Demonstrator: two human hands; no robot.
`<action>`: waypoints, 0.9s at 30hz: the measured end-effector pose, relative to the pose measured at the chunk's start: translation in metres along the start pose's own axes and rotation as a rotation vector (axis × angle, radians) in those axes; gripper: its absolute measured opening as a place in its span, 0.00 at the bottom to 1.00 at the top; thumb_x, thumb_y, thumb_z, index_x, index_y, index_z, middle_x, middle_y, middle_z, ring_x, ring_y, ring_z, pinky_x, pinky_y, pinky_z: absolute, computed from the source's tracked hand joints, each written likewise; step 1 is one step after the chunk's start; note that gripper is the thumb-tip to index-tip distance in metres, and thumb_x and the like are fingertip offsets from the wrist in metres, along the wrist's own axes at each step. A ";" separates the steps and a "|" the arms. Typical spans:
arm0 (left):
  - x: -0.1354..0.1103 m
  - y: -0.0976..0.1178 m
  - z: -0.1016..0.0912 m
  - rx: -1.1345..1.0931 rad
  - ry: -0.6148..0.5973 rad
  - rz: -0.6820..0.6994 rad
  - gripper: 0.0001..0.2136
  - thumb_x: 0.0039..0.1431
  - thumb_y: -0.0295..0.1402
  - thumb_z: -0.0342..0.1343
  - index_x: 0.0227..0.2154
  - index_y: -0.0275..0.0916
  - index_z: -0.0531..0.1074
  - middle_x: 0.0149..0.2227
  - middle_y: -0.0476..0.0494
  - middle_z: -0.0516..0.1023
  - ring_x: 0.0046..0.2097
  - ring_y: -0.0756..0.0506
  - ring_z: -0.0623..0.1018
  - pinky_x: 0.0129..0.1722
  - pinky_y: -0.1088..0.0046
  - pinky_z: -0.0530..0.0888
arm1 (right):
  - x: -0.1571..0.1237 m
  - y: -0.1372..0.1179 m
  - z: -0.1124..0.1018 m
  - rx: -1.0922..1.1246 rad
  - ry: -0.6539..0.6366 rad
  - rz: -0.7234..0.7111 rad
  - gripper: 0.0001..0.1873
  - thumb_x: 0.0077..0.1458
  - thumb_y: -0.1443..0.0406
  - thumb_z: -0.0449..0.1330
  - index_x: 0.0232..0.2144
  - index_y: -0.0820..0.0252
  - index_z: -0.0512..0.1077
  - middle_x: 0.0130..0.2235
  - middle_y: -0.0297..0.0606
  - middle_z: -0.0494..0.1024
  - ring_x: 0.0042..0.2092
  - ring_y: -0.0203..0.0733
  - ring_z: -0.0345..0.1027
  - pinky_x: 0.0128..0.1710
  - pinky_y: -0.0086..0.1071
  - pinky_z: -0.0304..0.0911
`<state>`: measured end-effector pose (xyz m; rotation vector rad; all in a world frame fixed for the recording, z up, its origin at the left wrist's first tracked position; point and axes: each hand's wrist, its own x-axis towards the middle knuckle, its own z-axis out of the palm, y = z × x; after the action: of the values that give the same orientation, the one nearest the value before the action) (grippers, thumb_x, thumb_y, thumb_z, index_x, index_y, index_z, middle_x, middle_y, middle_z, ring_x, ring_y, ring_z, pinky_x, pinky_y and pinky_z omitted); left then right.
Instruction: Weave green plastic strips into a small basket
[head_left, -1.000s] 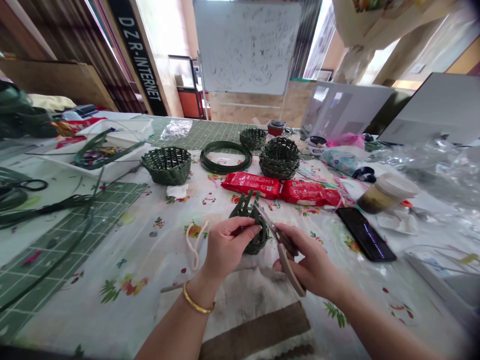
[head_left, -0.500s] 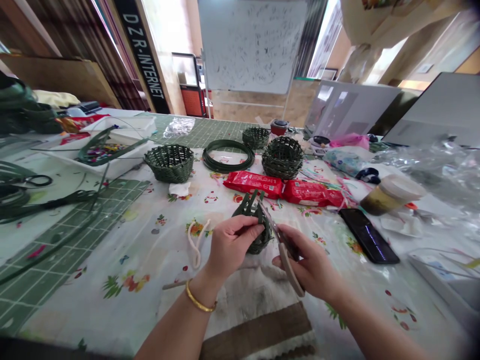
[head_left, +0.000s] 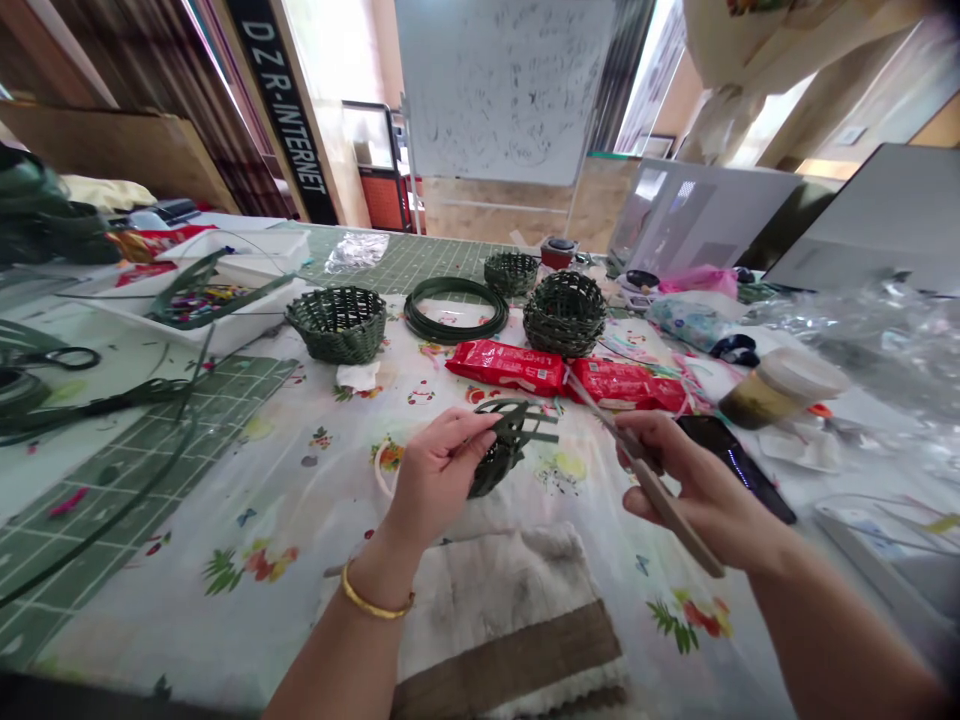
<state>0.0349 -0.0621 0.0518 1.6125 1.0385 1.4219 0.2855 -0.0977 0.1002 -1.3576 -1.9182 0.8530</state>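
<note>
My left hand (head_left: 435,475) pinches the rim of a small dark green woven basket (head_left: 495,468). The basket is tilted, and loose flat strips (head_left: 534,430) stick out from it to the right. Part of the basket is hidden behind my fingers. My right hand (head_left: 694,490) grips a pair of scissors (head_left: 598,408) with beige handles. Their blades point up and left toward the red packets, apart from the basket. A grey-white cloth (head_left: 510,575) with a brown band lies on the table below the basket.
Woven baskets (head_left: 337,325) and a coil of green strip (head_left: 456,310) stand farther back. Red packets (head_left: 506,367) lie before them. To the right are a dark phone (head_left: 739,470) and a lidded cup (head_left: 784,385). Green strips and another pair of scissors (head_left: 71,357) lie left.
My right hand and the scissors have moved right, away from the basket. My left hand has shifted slightly left and turned the basket, so its strips now point right instead of up.
</note>
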 end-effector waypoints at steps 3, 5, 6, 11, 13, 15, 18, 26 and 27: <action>0.000 0.004 -0.004 0.012 -0.104 0.036 0.09 0.58 0.30 0.53 0.39 0.44 0.77 0.33 0.46 0.72 0.34 0.51 0.74 0.29 0.78 0.71 | 0.000 -0.002 -0.020 0.087 -0.143 0.145 0.27 0.42 0.57 0.67 0.46 0.55 0.68 0.31 0.34 0.69 0.32 0.38 0.64 0.29 0.28 0.62; 0.000 0.005 -0.004 0.029 -0.152 0.064 0.09 0.58 0.29 0.53 0.38 0.43 0.77 0.33 0.46 0.72 0.34 0.52 0.73 0.29 0.79 0.71 | -0.002 0.000 -0.026 0.184 -0.208 0.223 0.27 0.41 0.56 0.67 0.45 0.56 0.69 0.30 0.34 0.69 0.30 0.37 0.63 0.27 0.27 0.61; -0.001 0.005 -0.004 0.039 -0.170 0.079 0.09 0.58 0.28 0.53 0.38 0.42 0.77 0.33 0.46 0.72 0.33 0.52 0.73 0.29 0.79 0.71 | -0.003 0.001 -0.027 0.230 -0.241 0.257 0.27 0.41 0.56 0.67 0.44 0.56 0.70 0.29 0.34 0.69 0.30 0.36 0.62 0.27 0.27 0.61; 0.000 0.005 -0.001 0.067 -0.205 0.149 0.10 0.58 0.26 0.52 0.39 0.39 0.77 0.33 0.45 0.72 0.34 0.52 0.73 0.30 0.79 0.72 | -0.007 0.005 -0.025 0.376 -0.385 0.385 0.24 0.42 0.59 0.67 0.43 0.56 0.70 0.26 0.31 0.68 0.26 0.30 0.58 0.25 0.23 0.57; 0.000 0.005 0.000 0.070 -0.223 0.174 0.10 0.58 0.25 0.53 0.39 0.38 0.77 0.33 0.44 0.72 0.33 0.52 0.73 0.30 0.79 0.72 | -0.008 0.005 -0.024 0.403 -0.416 0.420 0.23 0.43 0.59 0.67 0.43 0.57 0.70 0.24 0.30 0.66 0.25 0.29 0.56 0.23 0.22 0.55; 0.000 0.005 0.000 0.084 -0.236 0.201 0.10 0.57 0.25 0.53 0.39 0.37 0.77 0.33 0.44 0.72 0.33 0.52 0.72 0.30 0.79 0.72 | -0.008 0.005 -0.024 0.417 -0.430 0.440 0.22 0.44 0.59 0.67 0.42 0.58 0.71 0.23 0.29 0.65 0.24 0.28 0.55 0.21 0.21 0.53; 0.000 0.005 0.000 0.108 -0.232 0.230 0.11 0.57 0.24 0.53 0.40 0.37 0.77 0.32 0.44 0.72 0.33 0.52 0.72 0.31 0.79 0.72 | -0.008 0.006 -0.024 0.426 -0.433 0.447 0.22 0.44 0.60 0.66 0.43 0.59 0.71 0.23 0.29 0.65 0.23 0.27 0.54 0.20 0.21 0.53; 0.000 0.005 0.001 0.106 -0.251 0.213 0.11 0.58 0.25 0.53 0.41 0.40 0.77 0.32 0.45 0.72 0.33 0.51 0.72 0.31 0.77 0.72 | -0.006 0.009 -0.025 0.393 -0.461 0.428 0.24 0.45 0.59 0.66 0.45 0.59 0.70 0.23 0.29 0.67 0.20 0.26 0.55 0.18 0.19 0.53; -0.001 0.005 0.001 0.104 -0.251 0.210 0.11 0.58 0.25 0.53 0.41 0.40 0.77 0.32 0.45 0.72 0.33 0.51 0.72 0.31 0.77 0.72 | -0.006 0.009 -0.025 0.386 -0.462 0.429 0.24 0.46 0.59 0.65 0.45 0.59 0.70 0.23 0.29 0.67 0.21 0.26 0.55 0.18 0.19 0.53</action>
<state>0.0365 -0.0646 0.0560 1.9662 0.8280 1.2716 0.3121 -0.0974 0.1075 -1.4317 -1.6604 1.7771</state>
